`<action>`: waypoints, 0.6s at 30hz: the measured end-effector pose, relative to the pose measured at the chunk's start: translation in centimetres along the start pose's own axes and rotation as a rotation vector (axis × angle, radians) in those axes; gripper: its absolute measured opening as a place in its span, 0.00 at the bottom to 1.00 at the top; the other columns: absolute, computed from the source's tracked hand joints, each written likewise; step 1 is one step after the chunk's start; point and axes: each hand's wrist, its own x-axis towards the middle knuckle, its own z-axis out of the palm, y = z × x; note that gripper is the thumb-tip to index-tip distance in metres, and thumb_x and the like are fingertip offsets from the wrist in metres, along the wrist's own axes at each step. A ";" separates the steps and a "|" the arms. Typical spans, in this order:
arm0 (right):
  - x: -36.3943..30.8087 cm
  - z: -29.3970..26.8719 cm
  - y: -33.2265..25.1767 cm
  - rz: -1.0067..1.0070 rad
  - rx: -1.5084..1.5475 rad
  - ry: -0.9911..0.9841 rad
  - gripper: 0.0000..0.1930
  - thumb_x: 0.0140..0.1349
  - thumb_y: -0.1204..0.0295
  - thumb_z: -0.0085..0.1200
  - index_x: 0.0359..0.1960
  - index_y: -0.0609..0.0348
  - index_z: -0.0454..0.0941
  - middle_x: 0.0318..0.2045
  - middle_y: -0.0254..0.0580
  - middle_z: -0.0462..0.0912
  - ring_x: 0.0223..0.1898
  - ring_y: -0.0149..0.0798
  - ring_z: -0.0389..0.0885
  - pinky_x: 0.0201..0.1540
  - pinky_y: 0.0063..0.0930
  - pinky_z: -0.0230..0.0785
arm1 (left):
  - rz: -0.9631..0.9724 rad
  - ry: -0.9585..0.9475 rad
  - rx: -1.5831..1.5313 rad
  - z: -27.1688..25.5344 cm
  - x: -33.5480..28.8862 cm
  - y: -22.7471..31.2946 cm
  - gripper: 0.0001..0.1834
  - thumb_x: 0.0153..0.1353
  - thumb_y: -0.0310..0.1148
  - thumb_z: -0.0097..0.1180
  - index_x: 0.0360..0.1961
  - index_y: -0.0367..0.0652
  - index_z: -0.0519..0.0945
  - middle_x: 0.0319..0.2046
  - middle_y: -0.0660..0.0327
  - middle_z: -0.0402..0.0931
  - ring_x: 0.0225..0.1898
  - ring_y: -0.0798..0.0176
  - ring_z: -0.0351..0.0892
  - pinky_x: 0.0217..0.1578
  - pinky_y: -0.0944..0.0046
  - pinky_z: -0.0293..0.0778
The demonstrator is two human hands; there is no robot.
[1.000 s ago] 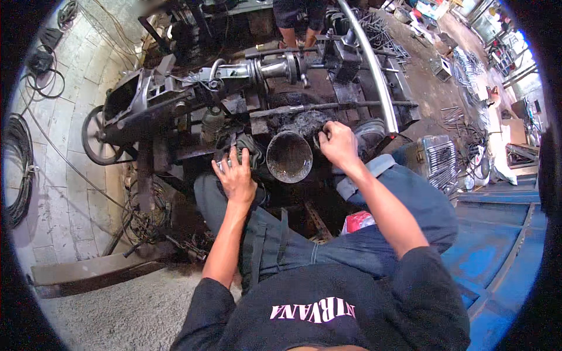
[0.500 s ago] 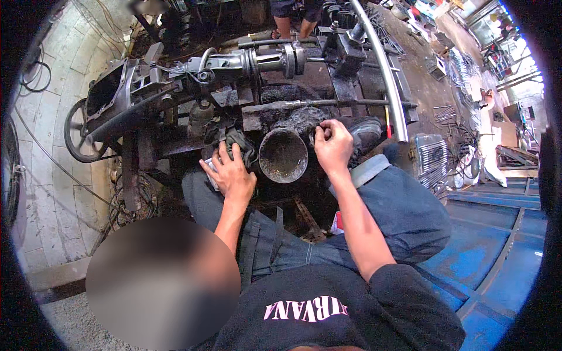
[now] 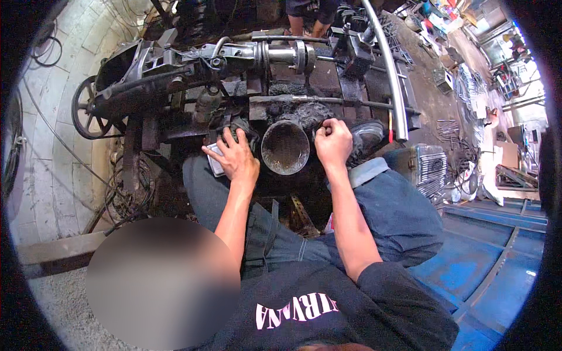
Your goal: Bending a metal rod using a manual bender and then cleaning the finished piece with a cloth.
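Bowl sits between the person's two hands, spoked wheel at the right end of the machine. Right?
Not quite: the spoked wheel is at the left end of the machine, as the head view shows. The bowl does sit between the left hand and the right hand.

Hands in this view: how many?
2: the left hand, left of the round, open-mouthed vessel, and the right hand, right of it. The person beyond shows no hands; theirs may be hidden.
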 end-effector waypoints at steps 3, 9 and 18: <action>0.3 -0.5 -0.5 -0.025 -0.203 -0.043 0.06 0.51 0.70 0.59 0.30 0.55 0.84 0.36 0.43 0.84 0.46 0.48 0.79 0.49 0.47 0.69 | 0.006 -0.006 0.011 0.1 -0.1 0.1 0.43 0.39 0.37 0.73 0.61 0.48 0.68 0.64 0.52 0.62 0.63 0.43 0.65 0.67 0.21 0.40; 0.4 -0.8 -1.1 0.104 -0.227 -0.081 0.09 0.51 0.67 0.59 0.31 0.53 0.88 0.39 0.42 0.86 0.49 0.47 0.78 0.58 0.56 0.62 | 0.031 -0.049 0.050 0.2 -0.2 0.8 0.41 0.46 0.37 0.68 0.65 0.50 0.66 0.67 0.50 0.59 0.65 0.43 0.62 0.67 0.22 0.40; 0.5 0.0 -1.0 0.207 -0.113 -0.118 0.08 0.49 0.67 0.60 0.29 0.53 0.86 0.37 0.41 0.86 0.46 0.50 0.80 0.60 0.61 0.61 | 0.090 -0.039 0.104 0.4 -0.1 0.1 0.40 0.50 0.36 0.65 0.66 0.50 0.64 0.68 0.49 0.58 0.67 0.42 0.59 0.67 0.22 0.39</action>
